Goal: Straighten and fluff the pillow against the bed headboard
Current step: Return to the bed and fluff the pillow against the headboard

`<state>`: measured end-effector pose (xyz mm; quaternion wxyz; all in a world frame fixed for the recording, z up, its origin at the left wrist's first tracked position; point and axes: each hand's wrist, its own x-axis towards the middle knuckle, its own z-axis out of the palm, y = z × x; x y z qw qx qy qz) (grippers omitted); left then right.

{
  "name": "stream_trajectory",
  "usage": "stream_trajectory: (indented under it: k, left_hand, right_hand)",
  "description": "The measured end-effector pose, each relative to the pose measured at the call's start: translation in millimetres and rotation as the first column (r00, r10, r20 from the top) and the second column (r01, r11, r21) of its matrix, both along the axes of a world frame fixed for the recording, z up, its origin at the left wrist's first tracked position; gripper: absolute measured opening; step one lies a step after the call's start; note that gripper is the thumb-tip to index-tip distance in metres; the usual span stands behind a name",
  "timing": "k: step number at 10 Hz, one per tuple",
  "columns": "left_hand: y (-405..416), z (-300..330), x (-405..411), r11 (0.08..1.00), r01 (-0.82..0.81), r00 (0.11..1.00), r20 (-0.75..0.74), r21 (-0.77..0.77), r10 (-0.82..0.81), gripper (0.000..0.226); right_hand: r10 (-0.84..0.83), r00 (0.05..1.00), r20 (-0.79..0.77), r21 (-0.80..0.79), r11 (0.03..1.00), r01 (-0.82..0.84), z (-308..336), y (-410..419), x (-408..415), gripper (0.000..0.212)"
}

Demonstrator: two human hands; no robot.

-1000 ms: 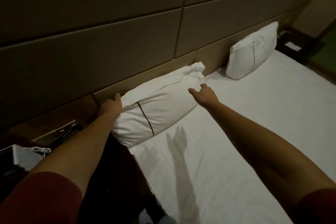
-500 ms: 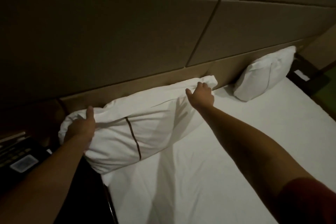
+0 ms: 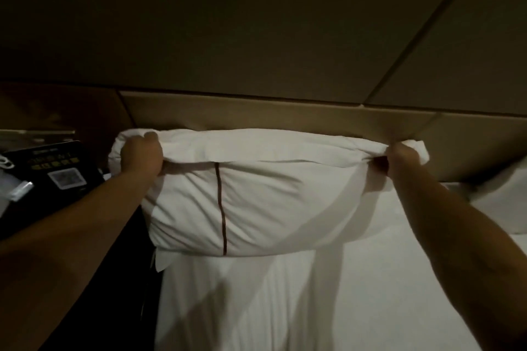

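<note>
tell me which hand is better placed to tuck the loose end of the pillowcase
Right. The right hand already grips the bunched, slack end of the pillow by the headboard. The left hand holds the filled corner on the other side.

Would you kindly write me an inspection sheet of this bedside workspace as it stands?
Surface: white bed sheet, lightly creased.
Job's things: white pillow with dark stripe, leaning against padded headboard.
Clutter: dark device with label on the side unit at left; second pillow partly in view at right.
Grips: left hand and right hand each closed on an upper pillow corner.
Cables: white cord, partly seen at the left edge.
Surroundings: dim room, panelled wall.
</note>
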<state>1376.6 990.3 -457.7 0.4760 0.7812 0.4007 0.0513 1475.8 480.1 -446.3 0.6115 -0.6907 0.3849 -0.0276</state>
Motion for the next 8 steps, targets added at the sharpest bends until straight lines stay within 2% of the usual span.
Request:
stream_trajectory:
  k: [1,2,3,4,5,6,7,8]
  left_hand:
    - [-8.8,26.8,5.6,0.988,-0.11,0.983,0.16,0.112,0.091,0.049]
    - [-33.6,63.9,-8.0,0.981,-0.149,0.965,0.234,0.122,0.117,0.051]
    - [-43.0,61.1,-10.6,0.982,-0.061,0.987,0.155,0.181,0.033,0.049]
    - [-46.7,49.7,-6.9,0.971,-0.015,0.993,0.12,0.237,-0.014,0.051]
    - [-40.2,48.0,-0.4,0.955,-0.002,0.998,0.061,0.295,-0.017,0.055]
    - [-28.3,41.5,-3.0,0.965,0.018,1.0,-0.007,0.26,-0.017,0.05]
    - [-8.2,14.4,-29.2,0.956,-0.108,0.994,-0.004,0.271,0.114,0.044]
    - [2.4,-27.3,-64.2,0.975,-0.094,0.961,-0.236,0.203,0.142,0.044]
  right_hand:
    - [-0.279,0.935,0.219,0.028,0.96,0.279,25.0,-7.8,-11.5,0.026]
    - [-0.388,0.875,0.29,0.083,0.921,0.381,42.8,-18.8,-23.4,0.021]
    - [-0.232,0.962,0.146,-0.131,0.959,0.251,41.6,-41.9,-27.6,0.021]
    - [-0.069,0.996,0.05,-0.312,0.947,0.081,27.3,-61.3,-23.3,0.029]
    - [-0.126,0.988,0.086,-0.311,0.939,0.147,24.3,-64.8,-22.4,0.037]
    - [-0.279,0.959,0.047,-0.106,0.953,0.283,33.6,-54.7,-10.7,0.038]
    - [-0.156,0.986,-0.051,-0.149,0.978,0.147,29.4,-43.7,-25.9,0.044]
    - [-0.196,0.974,0.117,-0.283,0.933,0.222,20.1,-26.9,-41.5,0.044]
